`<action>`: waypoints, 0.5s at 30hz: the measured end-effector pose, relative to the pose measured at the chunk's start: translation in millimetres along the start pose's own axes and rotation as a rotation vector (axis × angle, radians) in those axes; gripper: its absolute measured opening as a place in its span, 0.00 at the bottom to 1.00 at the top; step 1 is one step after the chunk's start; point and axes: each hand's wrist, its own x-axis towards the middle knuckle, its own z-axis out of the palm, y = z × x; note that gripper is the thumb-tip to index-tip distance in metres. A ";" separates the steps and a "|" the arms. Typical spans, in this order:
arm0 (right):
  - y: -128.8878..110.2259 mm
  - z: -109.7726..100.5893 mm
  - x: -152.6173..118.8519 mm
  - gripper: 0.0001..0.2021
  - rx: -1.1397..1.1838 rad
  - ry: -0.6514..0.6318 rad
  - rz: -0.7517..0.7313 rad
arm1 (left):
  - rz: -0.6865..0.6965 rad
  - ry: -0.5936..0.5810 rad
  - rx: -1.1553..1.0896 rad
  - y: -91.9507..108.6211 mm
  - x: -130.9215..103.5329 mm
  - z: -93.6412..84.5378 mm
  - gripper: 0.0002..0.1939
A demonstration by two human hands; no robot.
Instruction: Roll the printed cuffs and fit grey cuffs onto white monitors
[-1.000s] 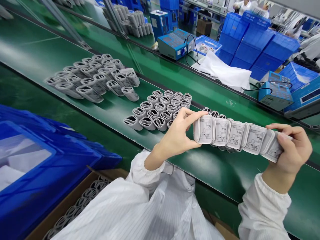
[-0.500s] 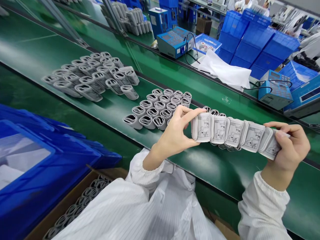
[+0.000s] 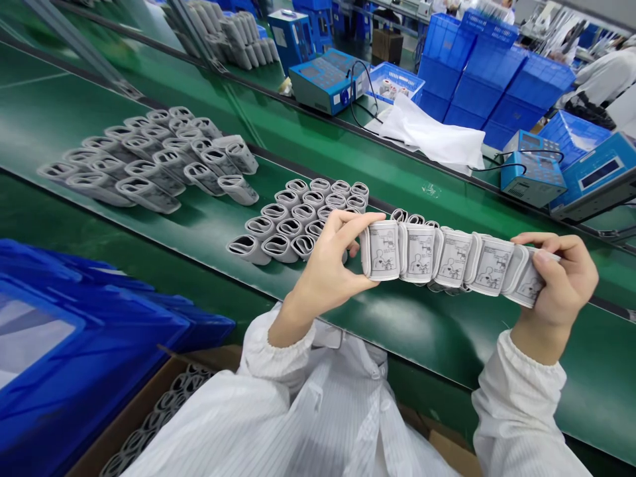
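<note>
Head view, row of grey cuffs (image 3: 452, 257) gripped between left hand (image 3: 330, 262) and right hand (image 3: 559, 278)

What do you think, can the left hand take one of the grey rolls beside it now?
Probably not: the grey rolls are near, but the left hand is pinching one end of the printed row.

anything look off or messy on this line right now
I see no spill or obvious damage. The left cuffs look askew, leaning at mixed angles, while the middle cuffs sit in neater rows. The held cuffs make a slightly uneven line. A white cloth lies crumpled beyond the belt.
</note>
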 end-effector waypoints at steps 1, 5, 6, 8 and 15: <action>-0.3 0.3 -0.2 0.10 0.003 0.000 -0.001 | -0.003 0.001 0.001 -1.0 -0.1 0.1 0.44; -2.1 1.1 -1.3 0.09 -0.015 -0.020 -0.007 | 0.002 0.005 -0.005 -3.8 0.1 0.5 0.44; -2.4 1.2 -1.6 0.09 -0.018 -0.028 -0.008 | 0.006 0.005 -0.004 -4.0 0.3 0.5 0.44; -3.0 1.3 -2.2 0.09 -0.012 -0.041 -0.009 | 0.009 0.005 0.004 -4.0 0.8 0.1 0.43; -2.0 -2.6 -5.0 0.14 -0.099 -0.094 0.002 | 0.012 0.015 0.029 -6.8 0.6 -1.8 0.42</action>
